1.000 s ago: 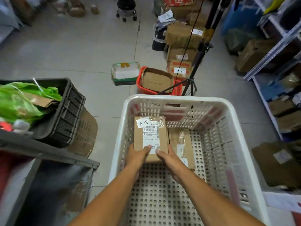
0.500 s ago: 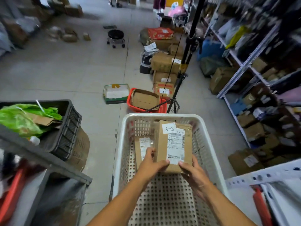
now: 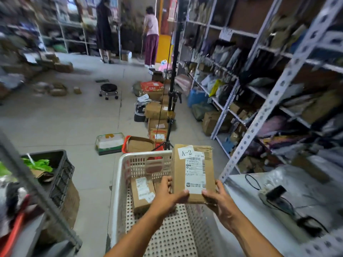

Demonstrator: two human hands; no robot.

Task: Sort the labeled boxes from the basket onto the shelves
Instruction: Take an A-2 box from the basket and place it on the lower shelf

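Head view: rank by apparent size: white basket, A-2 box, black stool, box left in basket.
1. white basket
2. A-2 box, though nearest the camera, so inflated
3. box left in basket
4. black stool, far off, so true size unsure

Your path to the shelves (image 3: 267, 93) is open on the right; the tripod (image 3: 171, 101) and floor boxes (image 3: 157, 115) block straight ahead.

White tag "A-2" on held cardboard box (image 3: 193, 173); shipping label print unreadable.
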